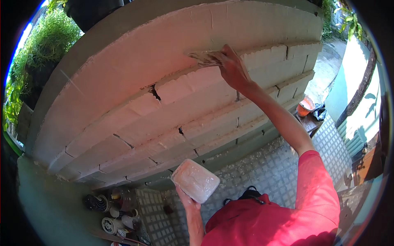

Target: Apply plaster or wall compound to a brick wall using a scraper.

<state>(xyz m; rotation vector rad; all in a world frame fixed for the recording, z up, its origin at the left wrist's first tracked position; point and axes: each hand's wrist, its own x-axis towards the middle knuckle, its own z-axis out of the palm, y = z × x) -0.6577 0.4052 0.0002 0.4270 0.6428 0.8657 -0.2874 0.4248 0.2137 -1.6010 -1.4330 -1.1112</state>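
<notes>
My right hand (234,67) is stretched up to the block wall (135,69), its fingers closed round a putty knife (204,56). The wide blade is smeared with filler and lies against the wall, just above a ledge between two block courses. Lower down and away from the wall, my left hand (186,199) grips a whitish rectangular plastic tub (196,180) coated with pale filler. The fingers under the tub are partly hidden. Smooth pale coating covers the top band of the wall; the blocks below show open joints and dark gaps.
Plants (51,41) and a black pot (90,12) stand above the wall at the left. Cups and containers (113,225) sit at lower left. An orange bucket (305,105) rests on a small table (310,123) at right. Pale specks dot the tiled floor (262,168).
</notes>
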